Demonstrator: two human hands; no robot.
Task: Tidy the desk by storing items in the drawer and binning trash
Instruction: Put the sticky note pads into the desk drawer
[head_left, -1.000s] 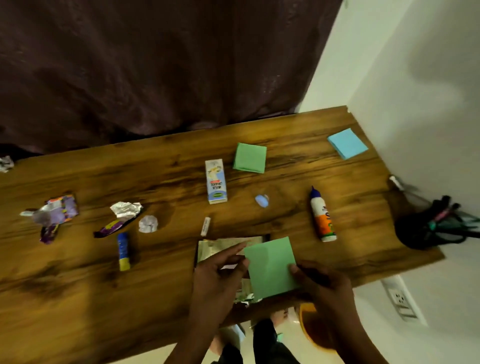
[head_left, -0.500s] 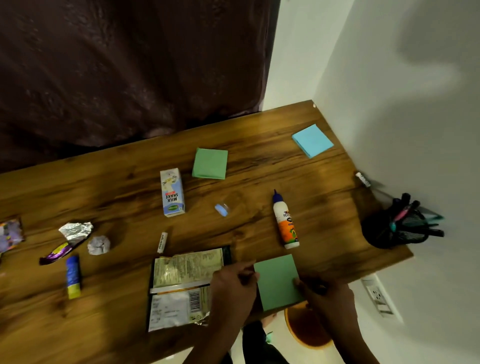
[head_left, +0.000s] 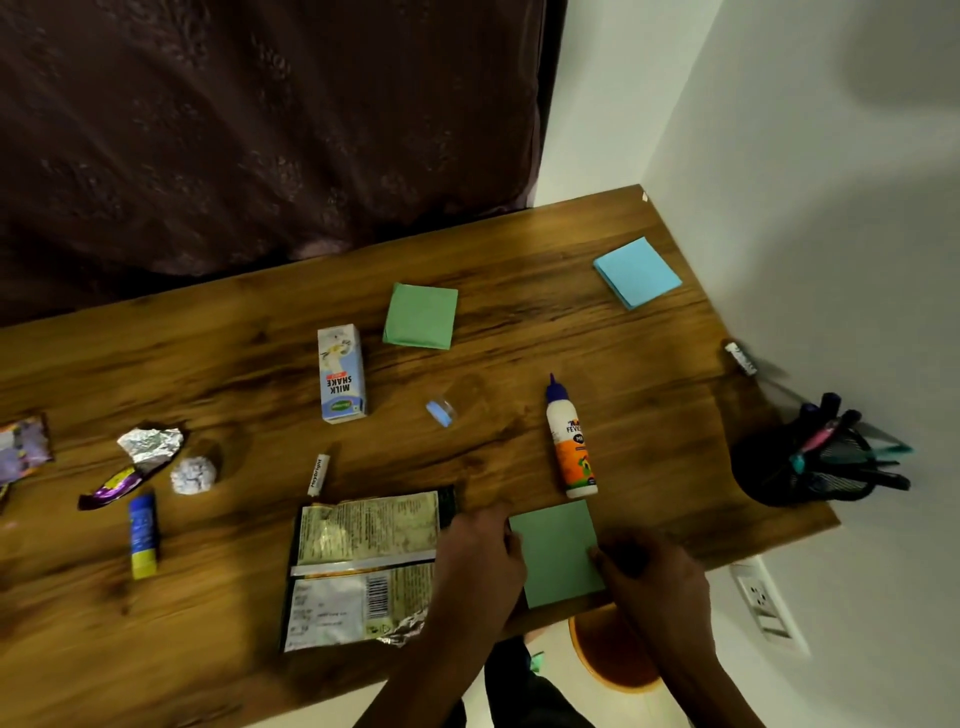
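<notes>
I see both hands at the near edge of the table (head_left: 519, 249), holding one green sticky-note pad (head_left: 558, 553) between them. The left hand (head_left: 480, 564) has its fingers curled against the pad's left edge; the right hand (head_left: 649, 577) pinches the pad's right edge with thumb and fingertips. The pad lies flat on the wood, its near corner at the table's edge.

Just left of the left hand lies a flattened snack wrapper (head_left: 363, 569), printed side up, foil showing at its near corner. Just beyond the pad a white glue bottle (head_left: 569, 447) with a blue cap lies on its side, cap pointing away. Farther out I make out a small blue eraser-like piece (head_left: 440, 413), a milkshake carton (head_left: 340, 374) lying flat, and a second green pad (head_left: 421, 317). A blue pad (head_left: 636, 273) sits near the far right corner.

To the left lie a small white tube (head_left: 318, 474), a crumpled paper ball (head_left: 192, 474), a foil scrap (head_left: 150, 446) on a purple wrapper (head_left: 109, 488), a blue-and-yellow glue stick (head_left: 142, 535), and another wrapper (head_left: 23, 449) at the frame's edge.

A black mesh pen holder (head_left: 802, 467) stands at the table's right end. Below the near edge an orange bin (head_left: 608, 654) shows on the floor.
</notes>
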